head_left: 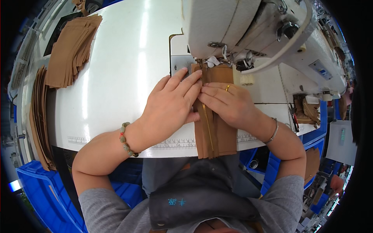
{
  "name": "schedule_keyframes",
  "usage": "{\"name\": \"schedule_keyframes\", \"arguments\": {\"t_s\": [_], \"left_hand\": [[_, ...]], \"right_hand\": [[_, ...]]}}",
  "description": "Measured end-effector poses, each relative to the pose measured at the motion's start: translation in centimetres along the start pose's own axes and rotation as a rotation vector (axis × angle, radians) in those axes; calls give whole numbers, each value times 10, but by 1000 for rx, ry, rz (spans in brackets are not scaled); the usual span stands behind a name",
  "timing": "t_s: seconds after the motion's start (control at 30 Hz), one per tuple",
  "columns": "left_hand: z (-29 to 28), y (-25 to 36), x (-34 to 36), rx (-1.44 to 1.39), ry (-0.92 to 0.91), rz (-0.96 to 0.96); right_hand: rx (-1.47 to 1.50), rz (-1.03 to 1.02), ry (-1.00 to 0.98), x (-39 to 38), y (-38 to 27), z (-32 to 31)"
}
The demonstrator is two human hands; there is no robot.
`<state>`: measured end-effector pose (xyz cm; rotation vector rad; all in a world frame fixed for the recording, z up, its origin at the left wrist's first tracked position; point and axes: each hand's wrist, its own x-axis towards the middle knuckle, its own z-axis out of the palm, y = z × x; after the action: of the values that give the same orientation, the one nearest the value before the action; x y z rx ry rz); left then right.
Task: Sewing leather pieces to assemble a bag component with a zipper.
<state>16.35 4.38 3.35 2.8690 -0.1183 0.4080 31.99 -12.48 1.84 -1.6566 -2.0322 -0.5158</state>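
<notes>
A brown fabric piece point(227, 138) lies lengthwise under the sewing machine point(223, 27), its near end hanging slightly over the table edge. Along its left part runs a zipper point(210, 130) with gold teeth on brown tape. My left hand point(167, 99) rests flat on the zipper and fabric, fingers stretched toward the needle area, thumb out to the side. From the right, my right hand point(231, 104) has its fingers pressed together at the zipper, fingertips close to the left hand's. Its thumb is hidden. The needle itself is hard to make out.
Stacked brown fabric pieces point(72, 52) lie at the far left, and more brown pieces point(39, 112) hang over the left edge. A white brush point(246, 80) is beside the machine. Snips point(294, 116) and brown scraps point(307, 108) sit at right. Blue bins point(46, 194) stand below.
</notes>
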Motion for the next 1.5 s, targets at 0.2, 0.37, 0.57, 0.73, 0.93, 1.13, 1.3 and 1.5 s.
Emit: {"name": "schedule_keyframes", "arguments": {"t_s": [0.2,0.37,0.57,0.73,0.93,1.13,1.3,1.5], "left_hand": [[-1,2,0,33,-70,-58],[-2,3,1,46,-79,-71],[-3,2,1,65,-77,-63],[-1,2,0,97,-40,-29],[-2,10,-6,105,-25,-13],[-2,8,-5,153,-12,-22],[-2,3,-1,157,-15,-18],[-3,1,2,120,20,72]], "right_hand": [[-24,215,-58,0,-1,6],[58,181,-51,0,3,8],[56,225,-20,-1,1,4],[86,288,-85,-4,1,1],[11,246,-145,-10,-6,-3],[-16,254,-149,-8,-9,-3],[5,283,-176,-7,-9,-3],[-62,244,-194,-10,-13,-6]]}}
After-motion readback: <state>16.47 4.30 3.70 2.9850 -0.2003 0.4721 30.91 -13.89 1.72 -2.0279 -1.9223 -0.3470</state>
